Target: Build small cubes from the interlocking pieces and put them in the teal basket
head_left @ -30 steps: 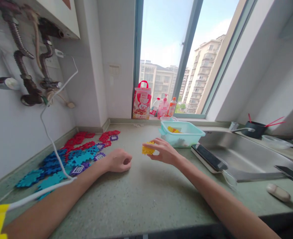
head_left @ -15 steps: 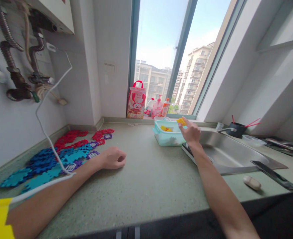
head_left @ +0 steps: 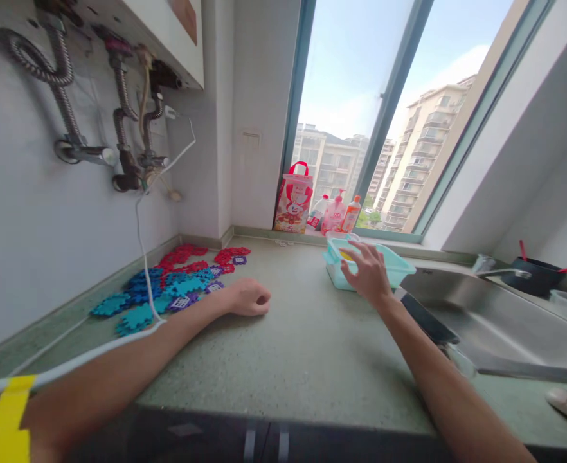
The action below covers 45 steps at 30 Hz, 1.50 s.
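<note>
My right hand (head_left: pixel 369 273) hovers with fingers spread at the front of a teal plastic tub (head_left: pixel 398 265) on the counter; nothing is in it. A yellow piece (head_left: pixel 345 254) shows inside the tub just beyond my fingers. My left hand (head_left: pixel 247 299) rests on the counter as a loose fist, and I cannot see anything in it. To its left lies a spread of flat interlocking plastic pieces: red (head_left: pixel 183 256) at the back, blue and teal (head_left: pixel 143 299) nearer, a few purple (head_left: pixel 181 301) among them.
A steel sink (head_left: pixel 495 315) with a tap lies right of the tub, a dark flat object (head_left: pixel 428 319) on its near rim. A red bag (head_left: pixel 294 198) and bottles (head_left: pixel 337 215) stand on the window sill. A white cable (head_left: pixel 141 244) hangs from wall pipes across the pieces.
My right hand carried the yellow piece from the counter middle to the tub and let it go; the hand is now empty and spread. My left hand stayed put. The view swung left.
</note>
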Tool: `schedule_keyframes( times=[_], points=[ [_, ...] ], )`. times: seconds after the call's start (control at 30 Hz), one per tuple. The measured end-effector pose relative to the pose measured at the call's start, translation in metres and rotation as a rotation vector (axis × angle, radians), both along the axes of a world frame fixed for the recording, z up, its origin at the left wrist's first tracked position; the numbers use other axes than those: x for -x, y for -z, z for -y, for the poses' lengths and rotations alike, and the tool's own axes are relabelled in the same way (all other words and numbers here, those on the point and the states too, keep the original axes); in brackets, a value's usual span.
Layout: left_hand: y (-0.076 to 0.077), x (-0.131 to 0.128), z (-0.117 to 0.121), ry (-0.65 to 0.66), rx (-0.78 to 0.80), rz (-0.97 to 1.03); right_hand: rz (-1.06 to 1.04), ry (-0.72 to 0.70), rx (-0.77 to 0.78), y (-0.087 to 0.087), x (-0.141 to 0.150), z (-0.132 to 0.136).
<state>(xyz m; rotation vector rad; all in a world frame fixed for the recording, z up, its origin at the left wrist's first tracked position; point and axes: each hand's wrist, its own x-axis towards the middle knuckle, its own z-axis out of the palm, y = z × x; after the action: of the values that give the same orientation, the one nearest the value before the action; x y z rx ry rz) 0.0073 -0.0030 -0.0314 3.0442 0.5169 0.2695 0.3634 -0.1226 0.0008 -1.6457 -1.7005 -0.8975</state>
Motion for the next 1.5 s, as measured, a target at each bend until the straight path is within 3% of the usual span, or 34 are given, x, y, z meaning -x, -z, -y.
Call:
schedule_keyframes(
  times=[0.1,0.2,0.3,0.63,0.7,0.8,0.87,0.93,1.07,1.17,1.33,1.5],
  points=[
    [-0.001,0.000,0.001,-0.014,-0.021,-0.007,0.133,-0.299,0.155,0.023,0.041,-0.010],
    [-0.001,0.001,0.002,-0.012,-0.032,-0.007,0.184,-0.460,0.253,0.044,0.063,-0.016],
    [-0.002,0.001,0.002,-0.005,-0.054,-0.004,0.152,-0.504,0.286,0.054,0.066,-0.018],
    [-0.001,0.002,0.002,0.014,-0.206,-0.001,0.003,-0.507,0.326,0.062,0.043,-0.024],
    [-0.012,0.006,0.000,0.011,-0.259,-0.012,-0.023,-0.516,0.377,0.068,0.041,-0.026],
    [-0.043,0.022,-0.009,-0.076,-0.335,0.044,-0.055,-0.514,0.457,0.073,0.038,-0.025],
    [-0.062,0.043,-0.022,-0.087,-0.283,0.136,-0.071,-0.504,0.499,0.073,0.037,-0.023],
    [-0.071,0.070,-0.038,-0.065,-0.230,0.175,-0.081,-0.496,0.523,0.072,0.038,-0.023],
    [-0.055,0.122,-0.069,-0.214,-0.254,0.218,-0.084,-0.512,0.554,0.070,0.045,-0.025],
    [-0.038,0.142,-0.084,-0.250,-0.203,0.105,-0.084,-0.528,0.587,0.070,0.050,-0.025],
    [-0.031,0.140,-0.088,-0.188,-0.105,0.071,-0.104,-0.545,0.601,0.071,0.049,-0.024],
    [-0.030,0.138,-0.086,-0.262,-0.080,0.008,-0.122,-0.544,0.595,0.070,0.045,-0.023]
  ],
)
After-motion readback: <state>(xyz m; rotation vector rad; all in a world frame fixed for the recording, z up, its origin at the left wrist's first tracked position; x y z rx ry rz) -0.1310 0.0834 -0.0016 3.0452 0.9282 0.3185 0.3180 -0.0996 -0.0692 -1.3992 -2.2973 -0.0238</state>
